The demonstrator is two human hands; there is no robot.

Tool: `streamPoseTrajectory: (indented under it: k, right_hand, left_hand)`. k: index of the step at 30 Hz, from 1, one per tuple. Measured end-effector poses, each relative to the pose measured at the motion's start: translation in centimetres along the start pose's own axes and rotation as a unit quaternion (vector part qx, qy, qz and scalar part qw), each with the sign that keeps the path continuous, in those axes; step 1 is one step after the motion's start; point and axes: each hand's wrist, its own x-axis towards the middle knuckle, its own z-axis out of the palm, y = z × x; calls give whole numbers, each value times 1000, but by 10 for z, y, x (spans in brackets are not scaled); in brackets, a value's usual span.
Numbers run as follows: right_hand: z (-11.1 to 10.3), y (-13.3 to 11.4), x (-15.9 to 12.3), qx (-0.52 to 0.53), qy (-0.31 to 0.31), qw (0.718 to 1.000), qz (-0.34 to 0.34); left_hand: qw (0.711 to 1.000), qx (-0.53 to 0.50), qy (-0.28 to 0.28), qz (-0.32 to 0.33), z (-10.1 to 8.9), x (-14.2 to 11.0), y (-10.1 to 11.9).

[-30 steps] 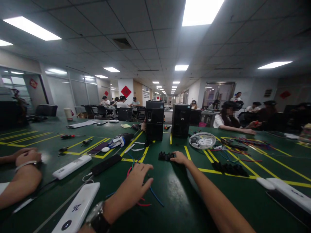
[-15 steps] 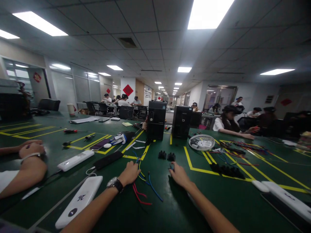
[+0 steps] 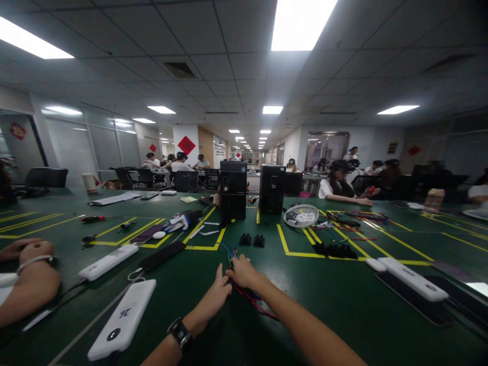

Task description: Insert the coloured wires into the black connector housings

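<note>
A bundle of red, blue, green and yellow wires [image 3: 263, 308] lies on the green table in front of me. My right hand [image 3: 246, 272] is closed over the middle of the bundle, and its fingertips are hidden behind the hand. Close beside it on the left is my left hand [image 3: 213, 296], wearing a watch [image 3: 179, 333]. Its fingers are partly stretched and apart, touching or nearly touching the right fingertips. I see nothing held in it. Just beyond the hands stand two small black ridged blocks [image 3: 252, 240].
Two black computer towers [image 3: 233, 190] stand ahead. A white round basket-like part [image 3: 301, 216] and loose wires [image 3: 366, 218] lie to the right. White power banks [image 3: 122, 319] are at both sides. Another person's arm [image 3: 34, 277] rests at left; screwdrivers [image 3: 93, 218] lie beyond.
My right hand has moved left from bare table onto the wires. My left hand has come off the bundle, its fingers spreading. The view has turned slightly right.
</note>
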Motion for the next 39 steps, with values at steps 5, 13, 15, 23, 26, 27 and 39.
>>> streamPoseTrajectory:
  k: [5,13,15,23,26,27,39]
  right_hand:
    - [-6,-2,-7,-20,-19,1000,-15]
    - [3,-31,-8,-77,33,996,38]
    - [6,-38,-12,-86,35,995,24]
    - [-2,-5,-72,-101,19,989,-106]
    - [-21,37,-112,-120,25,985,-117]
    - [-31,52,-127,-120,19,986,-117]
    - [-144,199,-277,-117,22,993,0]
  left_hand:
    - [995,-89,28,-23,-5,-15,6]
    - [992,-47,111,-22,-30,-23,12]
    - [995,-34,92,13,-39,-29,15]
    - [987,-56,120,95,-63,-45,36]
    - [987,-74,112,88,-63,-37,36]
    - [988,-77,101,83,-59,-34,35]
    - [972,164,-96,141,66,34,47]
